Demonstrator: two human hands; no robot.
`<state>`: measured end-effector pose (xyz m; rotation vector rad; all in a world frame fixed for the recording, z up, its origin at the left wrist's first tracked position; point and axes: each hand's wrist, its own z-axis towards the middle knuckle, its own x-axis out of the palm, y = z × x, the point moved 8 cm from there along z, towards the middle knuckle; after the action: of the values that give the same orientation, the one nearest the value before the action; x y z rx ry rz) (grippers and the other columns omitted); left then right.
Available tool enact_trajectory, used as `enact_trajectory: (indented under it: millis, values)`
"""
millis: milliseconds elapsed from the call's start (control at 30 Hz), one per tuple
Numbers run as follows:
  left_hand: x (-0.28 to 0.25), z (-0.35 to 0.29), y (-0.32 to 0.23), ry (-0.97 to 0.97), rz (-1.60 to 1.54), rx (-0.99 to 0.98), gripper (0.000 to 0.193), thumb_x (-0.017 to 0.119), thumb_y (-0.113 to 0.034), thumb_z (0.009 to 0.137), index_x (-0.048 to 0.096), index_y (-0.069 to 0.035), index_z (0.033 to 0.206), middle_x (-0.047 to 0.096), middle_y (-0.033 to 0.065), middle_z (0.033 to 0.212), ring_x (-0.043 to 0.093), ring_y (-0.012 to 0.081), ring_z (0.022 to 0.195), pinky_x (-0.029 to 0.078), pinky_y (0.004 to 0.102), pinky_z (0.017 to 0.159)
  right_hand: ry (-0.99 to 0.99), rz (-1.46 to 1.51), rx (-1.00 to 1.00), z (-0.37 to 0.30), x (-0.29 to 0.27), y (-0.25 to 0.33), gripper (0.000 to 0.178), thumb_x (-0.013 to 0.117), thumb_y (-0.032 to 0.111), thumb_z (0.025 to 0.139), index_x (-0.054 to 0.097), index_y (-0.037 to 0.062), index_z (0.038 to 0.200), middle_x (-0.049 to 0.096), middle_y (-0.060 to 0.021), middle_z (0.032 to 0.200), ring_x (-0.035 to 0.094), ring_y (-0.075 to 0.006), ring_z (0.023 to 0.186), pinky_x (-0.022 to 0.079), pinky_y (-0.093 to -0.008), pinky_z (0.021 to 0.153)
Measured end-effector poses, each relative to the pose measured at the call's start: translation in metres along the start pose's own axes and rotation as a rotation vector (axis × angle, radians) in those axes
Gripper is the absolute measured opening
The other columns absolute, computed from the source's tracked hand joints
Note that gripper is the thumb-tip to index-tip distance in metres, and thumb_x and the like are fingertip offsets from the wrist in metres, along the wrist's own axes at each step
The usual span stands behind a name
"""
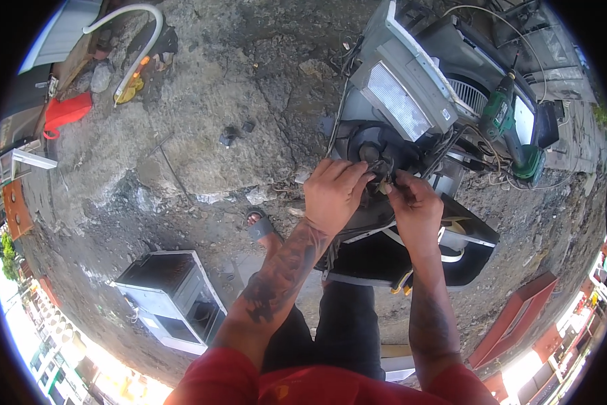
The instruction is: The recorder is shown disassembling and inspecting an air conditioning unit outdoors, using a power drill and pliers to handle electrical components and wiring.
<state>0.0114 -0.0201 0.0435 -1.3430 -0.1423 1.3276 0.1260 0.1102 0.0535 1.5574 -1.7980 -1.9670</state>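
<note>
Where both forearms reach forward, items by size: rough ground (202, 128), bearing the lot; grey appliance housing (415, 71), its pale grille facing up, probably to leave the inside open; black casing (357, 260), near the person's legs; white-framed box (168, 304), well apart at left, seemingly kept out of the way; green drill (506, 121), lying over parts at right, presumably for easy reach; dark round motor (367, 143), beside the housing, just past the fingertips; left hand (332, 191) and right hand (417, 206), pinched closed, likely for fine control; small part (384, 186), between both hands' fingertips, kind too small to tell
</note>
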Motion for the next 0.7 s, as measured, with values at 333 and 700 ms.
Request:
enact_trajectory:
  millis: [333,700]
  values:
    - [0.008,-0.029,-0.017,0.155,-0.040,0.098,0.019,0.080,-0.013,0.068,0.067,-0.009,0.081,0.061,0.0010,0.079,0.058,0.0211,0.074,0.048,0.0344,0.061,0.302,0.568,0.473,0.021,0.021,-0.035,0.022,0.066,0.000,0.082,0.065,-0.0072,0.103,0.068,-0.0070,0.093,0.065,-0.0135,0.080,0.053,-0.0257,0.073]
    - [0.033,-0.043,0.002,0.394,0.124,0.141,0.006,0.068,-0.013,0.071,0.065,-0.013,0.077,0.055,0.0002,0.083,0.053,0.0212,0.086,0.047,0.0343,0.075,-0.001,-0.254,0.113,0.015,0.026,-0.015,0.022,0.072,0.002,0.075,0.061,-0.0003,0.093,0.069,-0.0135,0.086,0.069,-0.0239,0.074,0.053,-0.0322,0.070]
